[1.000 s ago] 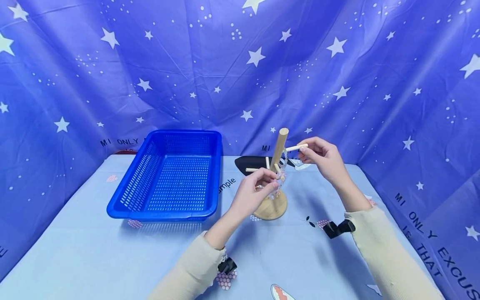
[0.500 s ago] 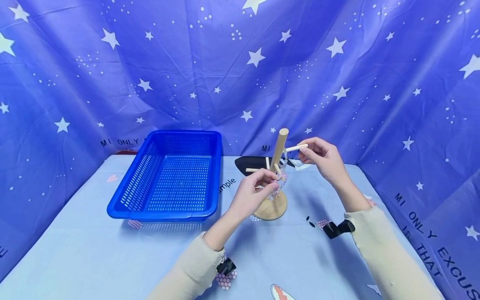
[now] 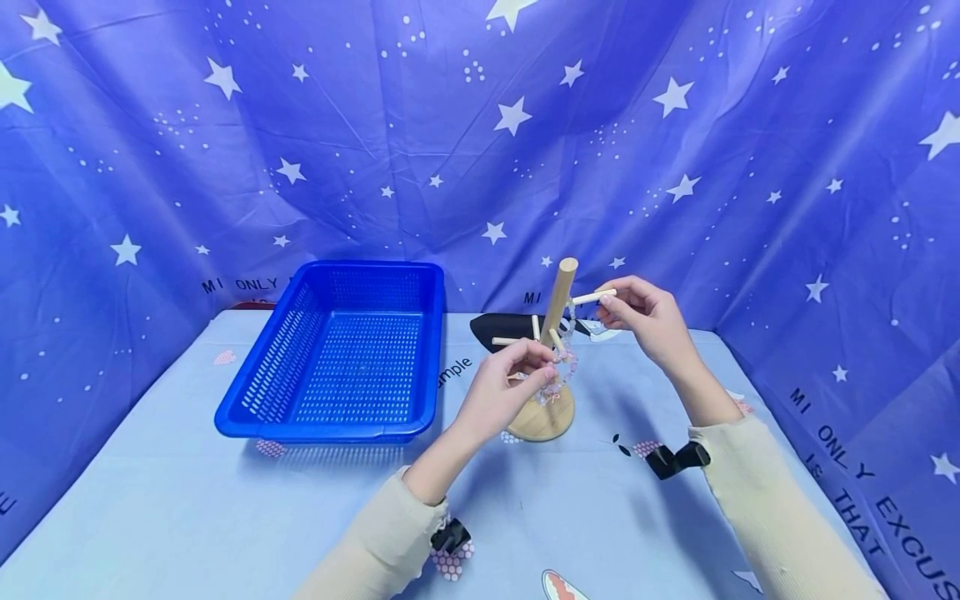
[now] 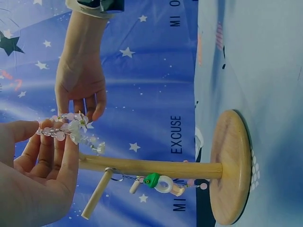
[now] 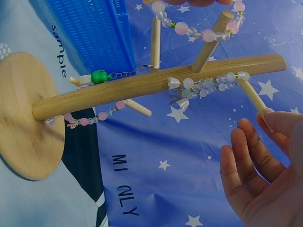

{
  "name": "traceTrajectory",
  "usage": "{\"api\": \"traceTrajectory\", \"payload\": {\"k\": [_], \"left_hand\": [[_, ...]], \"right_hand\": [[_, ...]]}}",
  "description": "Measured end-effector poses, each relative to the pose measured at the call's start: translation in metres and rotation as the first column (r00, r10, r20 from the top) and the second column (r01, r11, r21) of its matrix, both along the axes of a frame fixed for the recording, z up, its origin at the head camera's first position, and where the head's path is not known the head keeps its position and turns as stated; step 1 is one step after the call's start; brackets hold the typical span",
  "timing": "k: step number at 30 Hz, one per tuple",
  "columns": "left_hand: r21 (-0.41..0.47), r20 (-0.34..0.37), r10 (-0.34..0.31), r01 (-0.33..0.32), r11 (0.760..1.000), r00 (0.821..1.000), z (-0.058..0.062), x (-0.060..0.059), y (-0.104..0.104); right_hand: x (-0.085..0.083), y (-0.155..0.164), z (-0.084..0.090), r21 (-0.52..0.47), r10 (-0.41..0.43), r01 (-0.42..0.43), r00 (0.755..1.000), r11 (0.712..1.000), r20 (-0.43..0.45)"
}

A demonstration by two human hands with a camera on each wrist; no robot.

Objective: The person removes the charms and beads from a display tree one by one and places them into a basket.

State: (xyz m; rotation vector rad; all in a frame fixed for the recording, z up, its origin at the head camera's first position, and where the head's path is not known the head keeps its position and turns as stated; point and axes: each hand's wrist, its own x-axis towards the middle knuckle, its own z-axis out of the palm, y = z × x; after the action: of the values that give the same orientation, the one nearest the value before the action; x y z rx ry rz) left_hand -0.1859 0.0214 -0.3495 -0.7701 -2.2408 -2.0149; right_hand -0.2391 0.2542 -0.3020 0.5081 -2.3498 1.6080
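Beaded bracelet (image 5: pixel 208 35) in left hand's (image 3: pixel 504 379) pinch, peg (image 3: pixel 588 297) in right hand's (image 3: pixel 654 327), near blue basket (image 3: pixel 322 431).

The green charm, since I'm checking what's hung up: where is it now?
In the right wrist view, the green charm is left of centre, hanging by its chain from a peg on the wooden post.

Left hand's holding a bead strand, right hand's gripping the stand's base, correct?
Not the base: the right hand pinches a peg, as the right wrist view shows. The left hand does hold a bead strand.
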Motion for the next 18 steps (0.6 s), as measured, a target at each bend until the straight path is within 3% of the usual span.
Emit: {"api": "traceTrajectory", "payload": {"k": [18], "left_hand": [[-0.019,0.005,0.020,-0.020,1.000,1.000,0.0087,0.0044,-0.0073]], "right_hand": [[-0.0002,0.0007,-0.0013,0.002,-0.010,0.010,1.000,1.000,0.000]]}}
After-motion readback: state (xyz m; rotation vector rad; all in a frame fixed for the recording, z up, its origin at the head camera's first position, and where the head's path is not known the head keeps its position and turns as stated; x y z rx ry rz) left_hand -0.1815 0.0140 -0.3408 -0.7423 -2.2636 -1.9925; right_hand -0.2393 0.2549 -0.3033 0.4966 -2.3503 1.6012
